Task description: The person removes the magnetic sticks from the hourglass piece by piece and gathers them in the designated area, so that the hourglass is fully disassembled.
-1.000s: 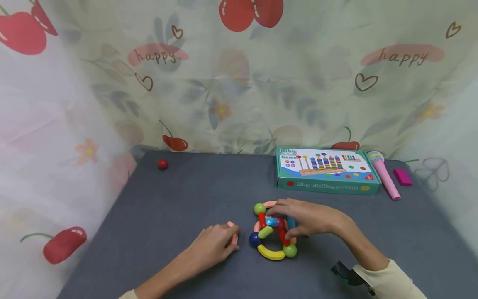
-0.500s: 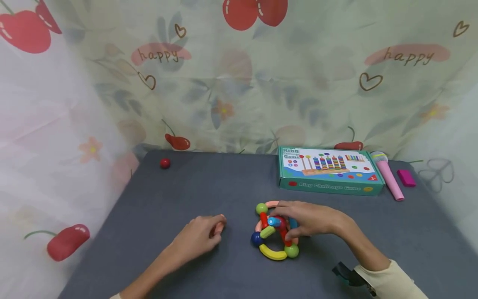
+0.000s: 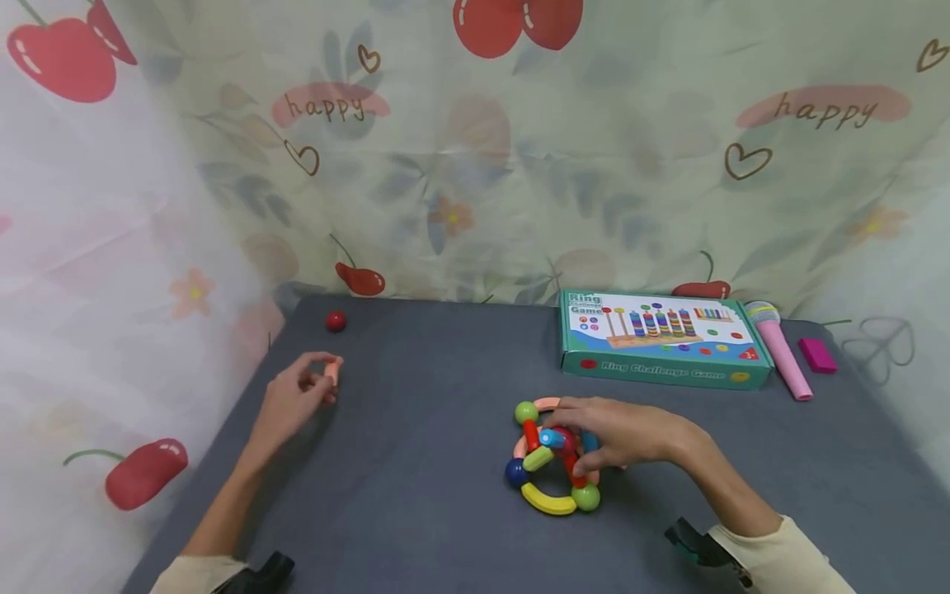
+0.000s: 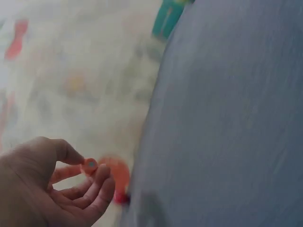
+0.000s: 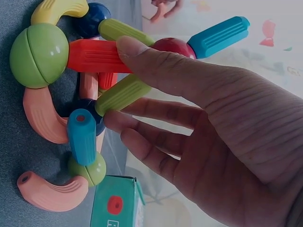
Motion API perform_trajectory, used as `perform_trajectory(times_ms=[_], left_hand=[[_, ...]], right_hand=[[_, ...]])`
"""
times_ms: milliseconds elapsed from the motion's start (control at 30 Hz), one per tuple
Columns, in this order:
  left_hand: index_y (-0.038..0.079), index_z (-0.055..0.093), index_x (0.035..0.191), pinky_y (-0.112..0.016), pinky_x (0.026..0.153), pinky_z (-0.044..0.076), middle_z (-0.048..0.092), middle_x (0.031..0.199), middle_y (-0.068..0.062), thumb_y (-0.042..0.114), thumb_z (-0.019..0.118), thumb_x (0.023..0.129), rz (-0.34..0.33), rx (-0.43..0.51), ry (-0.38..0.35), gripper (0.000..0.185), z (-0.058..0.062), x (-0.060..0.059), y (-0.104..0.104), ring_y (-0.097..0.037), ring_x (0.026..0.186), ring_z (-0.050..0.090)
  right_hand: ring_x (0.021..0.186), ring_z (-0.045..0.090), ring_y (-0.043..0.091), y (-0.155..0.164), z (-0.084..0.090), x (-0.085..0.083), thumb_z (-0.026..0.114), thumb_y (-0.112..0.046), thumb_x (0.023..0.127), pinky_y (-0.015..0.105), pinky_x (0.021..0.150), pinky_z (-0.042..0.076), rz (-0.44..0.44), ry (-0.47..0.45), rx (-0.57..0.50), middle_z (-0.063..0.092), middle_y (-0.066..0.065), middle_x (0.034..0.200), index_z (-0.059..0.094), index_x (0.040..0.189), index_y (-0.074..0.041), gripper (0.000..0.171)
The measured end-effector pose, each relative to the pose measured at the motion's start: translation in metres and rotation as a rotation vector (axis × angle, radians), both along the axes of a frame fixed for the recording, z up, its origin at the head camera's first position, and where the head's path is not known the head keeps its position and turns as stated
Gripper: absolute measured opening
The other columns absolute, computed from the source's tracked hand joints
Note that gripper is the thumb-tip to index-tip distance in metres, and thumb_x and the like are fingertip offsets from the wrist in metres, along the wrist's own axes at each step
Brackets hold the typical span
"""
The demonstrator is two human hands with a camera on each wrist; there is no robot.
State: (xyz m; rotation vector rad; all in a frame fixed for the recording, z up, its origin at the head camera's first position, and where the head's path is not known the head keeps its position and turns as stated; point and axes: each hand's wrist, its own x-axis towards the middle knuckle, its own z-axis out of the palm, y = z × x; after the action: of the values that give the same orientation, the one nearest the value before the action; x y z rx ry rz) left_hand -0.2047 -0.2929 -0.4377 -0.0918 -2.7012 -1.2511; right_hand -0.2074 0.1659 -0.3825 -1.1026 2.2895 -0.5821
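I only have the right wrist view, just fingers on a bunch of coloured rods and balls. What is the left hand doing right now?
Observer: The left hand is away from the toy, near the table's far left corner, pinching a small orange piece.
Operator: Is anything close to it?
Observer: A red ball lies on the table just beyond it; they do not touch.
Operator: And what is that green box at the bottom of my picture?
Observer: A ring game box, lying flat beyond the right hand and the rod-and-ball toy. A pink toy microphone lies beside the box on its right.
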Motion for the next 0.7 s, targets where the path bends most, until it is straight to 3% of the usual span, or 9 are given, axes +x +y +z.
perform_trajectory(times_ms=[200, 300, 433, 533, 600, 700], left_hand=[[-0.002, 0.037, 0.132, -0.036, 0.063, 0.053, 0.063, 0.088, -0.027, 0.01, 0.046, 0.093, 0.028, 0.167, -0.14, 0.042, -0.013, -0.022, -0.05, -0.027, 0.069, 0.066], [-0.01, 0.03, 0.132, -0.033, 0.061, 0.053, 0.062, 0.087, -0.027, 0.009, 0.042, 0.092, 0.079, 0.159, -0.194, 0.046, -0.017, -0.026, -0.063, -0.023, 0.065, 0.065], [-0.012, 0.033, 0.126, -0.03, 0.057, 0.05, 0.062, 0.074, -0.017, 0.027, 0.044, 0.095, 0.116, -0.055, -0.175, 0.051, -0.016, -0.028, -0.072, -0.019, 0.057, 0.062], [-0.01, 0.043, 0.109, -0.03, 0.053, 0.043, 0.058, 0.059, -0.01, 0.04, 0.047, 0.094, 0.102, -0.253, -0.133, 0.052, -0.012, -0.03, -0.075, -0.017, 0.05, 0.057], [-0.006, 0.046, 0.095, -0.031, 0.05, 0.039, 0.054, 0.054, -0.007, 0.04, 0.046, 0.094, 0.094, -0.358, -0.133, 0.046, -0.01, -0.033, -0.076, -0.017, 0.045, 0.053], [-0.002, 0.047, 0.084, -0.033, 0.048, 0.037, 0.05, 0.056, -0.008, 0.037, 0.042, 0.096, 0.081, -0.483, -0.191, 0.042, -0.008, -0.037, -0.075, -0.02, 0.046, 0.049]], right_hand=[[0.101, 0.047, 0.011, 0.003, 0.0, -0.001, 0.07, -0.035, 0.08, 0.03, 0.079, 0.047, -0.013, 0.017, 0.029, 0.046, -0.009, 0.119, 0.046, 0.131, -0.024, 0.057], [0.102, 0.046, 0.009, 0.003, 0.0, -0.001, 0.07, -0.035, 0.08, 0.031, 0.08, 0.047, -0.016, 0.014, 0.031, 0.045, -0.009, 0.122, 0.046, 0.132, -0.023, 0.058], [0.101, 0.046, 0.009, 0.003, -0.001, -0.002, 0.07, -0.034, 0.08, 0.029, 0.077, 0.048, -0.008, -0.001, 0.013, 0.044, -0.011, 0.122, 0.047, 0.13, -0.026, 0.056], [0.1, 0.046, 0.01, 0.003, -0.002, -0.003, 0.07, -0.035, 0.08, 0.028, 0.074, 0.048, -0.001, -0.009, -0.007, 0.043, -0.012, 0.122, 0.048, 0.129, -0.026, 0.055], [0.101, 0.046, 0.01, 0.002, -0.002, -0.004, 0.07, -0.036, 0.079, 0.028, 0.074, 0.048, -0.004, -0.014, -0.011, 0.043, -0.012, 0.122, 0.048, 0.129, -0.026, 0.055], [0.102, 0.046, 0.011, 0.002, -0.003, -0.005, 0.07, -0.038, 0.079, 0.029, 0.075, 0.048, -0.007, -0.021, -0.014, 0.044, -0.011, 0.123, 0.047, 0.129, -0.025, 0.056]])
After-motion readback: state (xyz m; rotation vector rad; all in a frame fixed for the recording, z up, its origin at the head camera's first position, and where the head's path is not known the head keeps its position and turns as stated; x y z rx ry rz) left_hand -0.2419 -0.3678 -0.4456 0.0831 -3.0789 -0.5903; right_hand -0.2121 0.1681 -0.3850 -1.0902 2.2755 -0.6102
